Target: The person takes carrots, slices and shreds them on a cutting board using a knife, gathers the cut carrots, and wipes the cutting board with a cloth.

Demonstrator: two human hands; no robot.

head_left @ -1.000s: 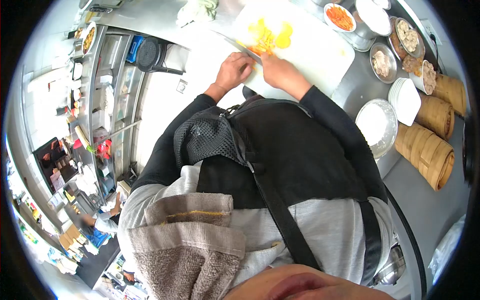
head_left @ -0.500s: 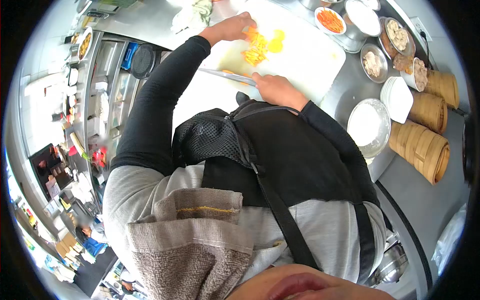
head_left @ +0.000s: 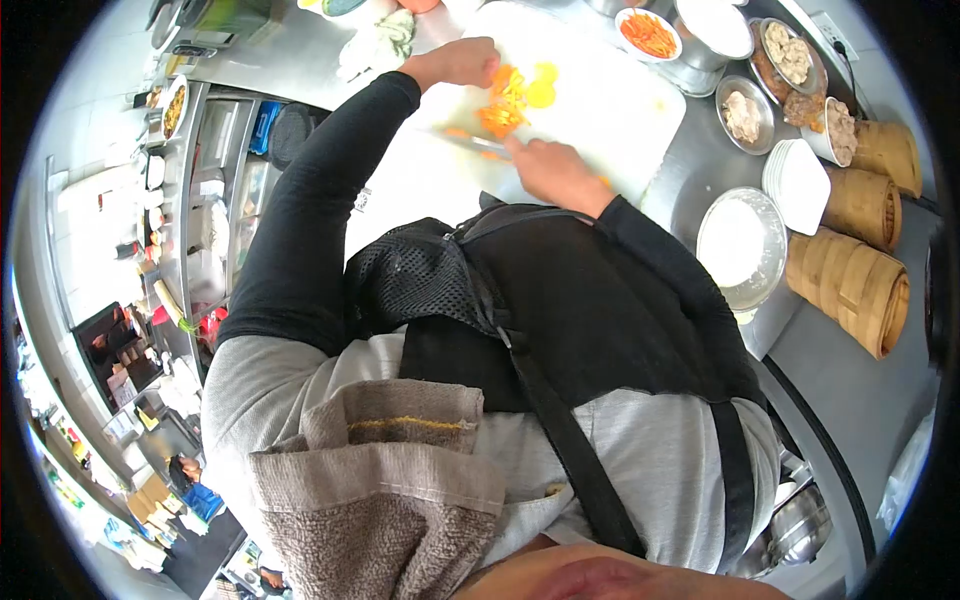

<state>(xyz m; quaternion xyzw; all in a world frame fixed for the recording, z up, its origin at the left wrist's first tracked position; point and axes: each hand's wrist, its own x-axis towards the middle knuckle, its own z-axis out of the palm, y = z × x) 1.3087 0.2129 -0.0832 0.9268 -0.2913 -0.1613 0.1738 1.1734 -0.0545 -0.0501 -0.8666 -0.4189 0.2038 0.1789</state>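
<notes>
My left hand (head_left: 458,62) is closed at the far left part of the white cutting board (head_left: 625,125), its curled fingertips hidden beside the carrot pieces. A heap of cut orange carrot (head_left: 503,108) lies just right of and below that hand, with thin yellowish-orange slices (head_left: 541,88) against it. On the near side of the heap my right hand (head_left: 555,175) grips a knife (head_left: 482,145) by the handle. The blade points left and is smeared by motion. A few orange bits lie close to the blade.
To the right stand a bowl of carrot shreds (head_left: 648,37), metal bowls of pale meat (head_left: 742,115), a bowl of white contents (head_left: 741,245), stacked white dishes (head_left: 795,188) and bamboo steamers (head_left: 848,290). A crumpled cloth (head_left: 378,45) lies at the upper left.
The knife blade has shifted and now looks blurred. My left hand is curled more tightly and sits slightly further left. The whole view has moved a little.
</notes>
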